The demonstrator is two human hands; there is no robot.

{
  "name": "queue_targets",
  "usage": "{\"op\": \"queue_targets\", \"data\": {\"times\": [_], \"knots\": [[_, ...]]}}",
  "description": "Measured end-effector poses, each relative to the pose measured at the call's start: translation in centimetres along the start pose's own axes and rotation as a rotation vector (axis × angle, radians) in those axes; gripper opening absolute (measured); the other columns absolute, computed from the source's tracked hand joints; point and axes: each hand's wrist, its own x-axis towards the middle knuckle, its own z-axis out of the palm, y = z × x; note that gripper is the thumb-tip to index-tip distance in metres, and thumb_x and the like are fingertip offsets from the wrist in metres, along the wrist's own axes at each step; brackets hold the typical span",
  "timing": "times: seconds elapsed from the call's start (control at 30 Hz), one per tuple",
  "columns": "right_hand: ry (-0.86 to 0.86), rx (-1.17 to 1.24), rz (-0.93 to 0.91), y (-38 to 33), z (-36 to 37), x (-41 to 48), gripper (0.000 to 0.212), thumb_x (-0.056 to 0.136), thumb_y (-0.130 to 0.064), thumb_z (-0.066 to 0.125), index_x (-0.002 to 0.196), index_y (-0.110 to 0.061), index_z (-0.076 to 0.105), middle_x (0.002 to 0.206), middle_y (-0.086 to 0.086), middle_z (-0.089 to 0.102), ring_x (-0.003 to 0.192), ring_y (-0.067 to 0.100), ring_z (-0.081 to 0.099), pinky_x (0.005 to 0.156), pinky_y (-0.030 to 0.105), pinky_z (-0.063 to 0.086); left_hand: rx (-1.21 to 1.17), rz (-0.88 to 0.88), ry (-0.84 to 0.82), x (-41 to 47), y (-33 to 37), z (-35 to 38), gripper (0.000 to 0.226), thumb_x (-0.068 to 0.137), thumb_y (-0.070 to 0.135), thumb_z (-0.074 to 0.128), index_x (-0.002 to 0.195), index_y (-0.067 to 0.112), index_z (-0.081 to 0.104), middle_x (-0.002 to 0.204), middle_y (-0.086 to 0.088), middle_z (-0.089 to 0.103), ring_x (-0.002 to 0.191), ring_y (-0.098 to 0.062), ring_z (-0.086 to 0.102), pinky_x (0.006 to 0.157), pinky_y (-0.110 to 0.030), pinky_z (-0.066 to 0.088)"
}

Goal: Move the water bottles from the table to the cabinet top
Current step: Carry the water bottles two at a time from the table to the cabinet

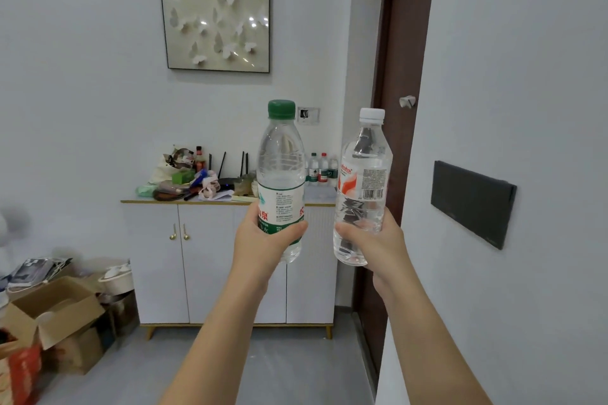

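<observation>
Gripping fingers [297, 227] wrap each bottle's [280, 181] lower half.

Both arms extended forward, raised. Left hand [263, 237] and right hand [378, 240] each wrapped in a closed grip, thumbs pointing inward, wrists straight.

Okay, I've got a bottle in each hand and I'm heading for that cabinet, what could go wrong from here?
1. The cabinet top looks crowded: a cluttered pile on its left side, a router mid-way, other bottles at the right. Setting down could knock something over.
2. With the left hand on the green-capped bottle and the right hand on the white-capped bottle, neither hand is free to clear space.
3. Cardboard boxes on the floor at left may trip you.
</observation>
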Motion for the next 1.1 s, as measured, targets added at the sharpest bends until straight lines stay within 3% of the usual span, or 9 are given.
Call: {"op": "queue_targets", "data": {"times": [0.13, 0.27, 0.53, 0.77, 0.97, 1.1], "knots": [[0.017, -0.019, -0.022, 1.8, 2.2, 5.6, 0.049, 0.074, 0.0, 0.078, 0.113, -0.025, 0.061, 0.102, -0.004, 0.071, 0.093, 0.011, 0.068, 0.072, 0.022, 0.053, -0.029, 0.0, -0.041, 7.0, -2.4, 0.4, 0.045, 0.073, 0.002, 0.079, 0.104, 0.028, 0.06, 0.099, 0.007, 0.07, 0.088, -0.005, 0.067, 0.057, -0.009, 0.05], [0.03, -0.04, -0.055, 2.9, 4.4, 11.8, 0.049, 0.074, 0.0, 0.078, 0.11, -0.029, 0.061, 0.1, -0.007, 0.072, 0.089, 0.006, 0.069, 0.062, 0.012, 0.05, -0.052, 0.018, -0.081, 14.5, -4.3, 0.9, 0.043, 0.072, 0.0, 0.079, 0.097, 0.029, 0.06, 0.09, 0.01, 0.071, 0.072, 0.004, 0.068, 0.054, -0.008, 0.048], [0.073, -0.047, -0.101, 6.1, 6.7, 21.3, 0.058, 0.074, 0.003, 0.077, 0.12, -0.028, 0.061, 0.104, -0.007, 0.073, 0.093, 0.005, 0.07, 0.072, 0.016, 0.053, -0.072, -0.004, -0.102, 25.1, -9.2, 1.7, 0.044, 0.072, 0.001, 0.079, 0.095, 0.033, 0.058, 0.092, 0.011, 0.07, 0.071, 0.006, 0.067, 0.055, -0.009, 0.049], [0.083, -0.017, -0.075, 10.1, 7.7, 30.2, 0.052, 0.073, -0.001, 0.078, 0.111, -0.033, 0.063, 0.099, -0.009, 0.074, 0.09, 0.007, 0.071, 0.073, 0.021, 0.053, -0.046, -0.035, -0.077, 32.7, -14.2, 2.7, 0.045, 0.072, 0.003, 0.08, 0.098, 0.032, 0.057, 0.096, 0.01, 0.069, 0.088, -0.005, 0.066, 0.058, -0.01, 0.05], [0.085, 0.004, -0.094, 14.0, 7.8, 40.0, 0.049, 0.073, 0.003, 0.077, 0.105, -0.032, 0.063, 0.096, -0.005, 0.074, 0.089, 0.012, 0.071, 0.076, 0.025, 0.053, -0.016, -0.028, -0.039, 40.9, -19.3, 5.0, 0.047, 0.072, 0.007, 0.081, 0.108, 0.028, 0.058, 0.1, 0.01, 0.069, 0.093, -0.006, 0.065, 0.068, -0.016, 0.049], [0.097, 0.034, -0.1, 16.1, 7.7, 47.6, 0.052, 0.074, 0.004, 0.078, 0.113, -0.025, 0.062, 0.104, 0.0, 0.073, 0.096, 0.016, 0.071, 0.084, 0.032, 0.057, 0.003, -0.034, -0.018, 47.1, -22.6, 6.9, 0.044, 0.072, 0.005, 0.08, 0.103, 0.027, 0.059, 0.096, 0.009, 0.07, 0.09, -0.008, 0.067, 0.063, -0.012, 0.049]]}}
